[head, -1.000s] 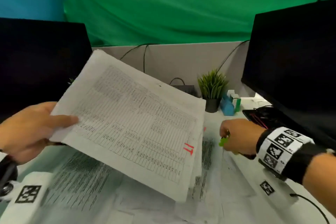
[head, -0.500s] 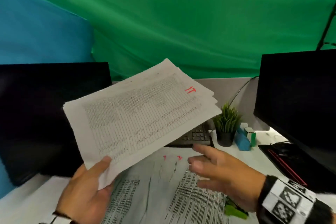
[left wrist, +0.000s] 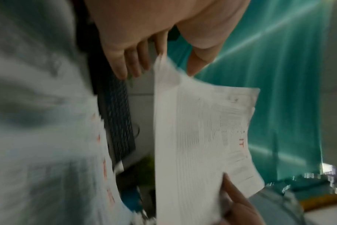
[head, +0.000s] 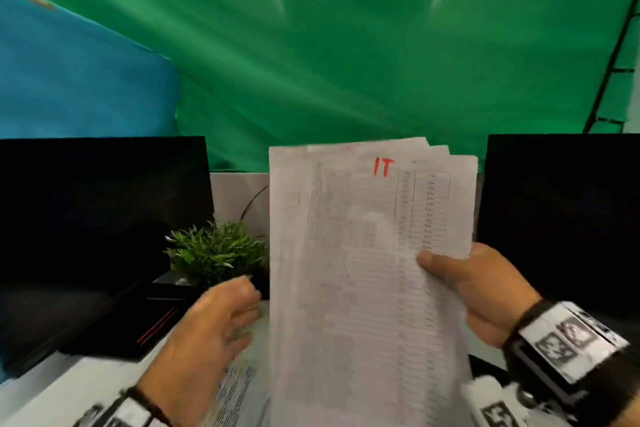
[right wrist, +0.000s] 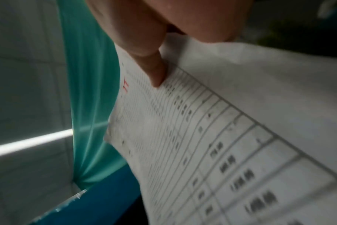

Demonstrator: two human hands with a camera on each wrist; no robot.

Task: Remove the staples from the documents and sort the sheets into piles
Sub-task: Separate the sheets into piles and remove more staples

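A stack of printed sheets [head: 363, 270] marked "IT" in red stands upright in front of me. My right hand [head: 436, 263] pinches its right edge, with the thumb on the printed face and the fingers hidden behind. In the right wrist view the thumb [right wrist: 154, 68] presses on the table print of the stack [right wrist: 221, 137]. My left hand [head: 221, 315] hovers just left of the stack with loose fingers and holds nothing. In the left wrist view its fingers [left wrist: 129, 67] spread around a corner of the stack [left wrist: 198, 137]. No staple is visible.
Dark monitors stand at the left [head: 97, 218] and right [head: 561, 218]. A small potted plant [head: 218, 253] sits behind the left hand, beside a black laptop [head: 138, 322] and a keyboard [left wrist: 117, 118]. More printed sheets [head: 239, 388] lie on the white desk below.
The stack went from my left hand to my right and turned upright. My left hand let go. My right hand earlier put down a green tool.
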